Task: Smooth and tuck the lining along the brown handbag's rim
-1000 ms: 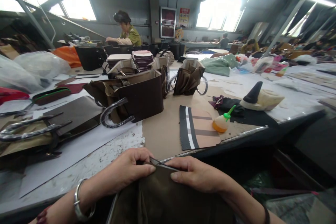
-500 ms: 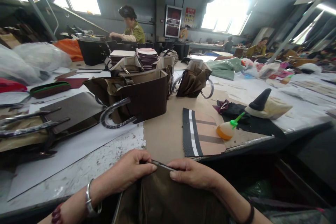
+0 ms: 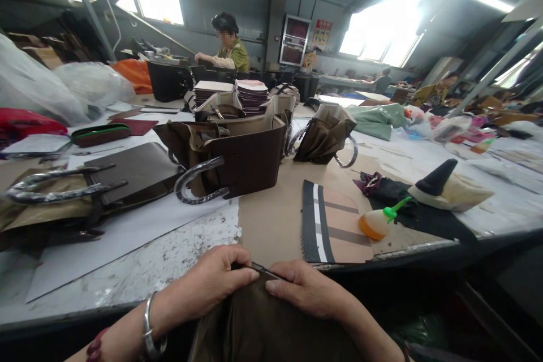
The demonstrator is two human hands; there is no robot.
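My left hand [image 3: 212,283] and right hand [image 3: 307,289] meet at the near edge of the worktop [image 3: 139,271], both pinching the top edge of an olive-brown bag lining [image 3: 263,322] that hangs down into my lap. Each grip is closed, thumb against forefinger, on the fabric, and between them runs a thin dark metal strip [image 3: 263,268] lying along that edge; I cannot tell whether it is a zip or a frame bar.

To do this well, I judge that both pinches should sit right at the strip, so the fabric edge lies flush along it with no pucker. An even pull from both sides should keep the edge taut; too much on one side would probably skew the cloth.

Ahead of me a striped leather panel [image 3: 333,223] lies flat, a glue bottle [image 3: 379,220] with a green nozzle just beside it, and a brown bag [image 3: 241,153] stands farther back. Another person [image 3: 229,48] works at the far end.
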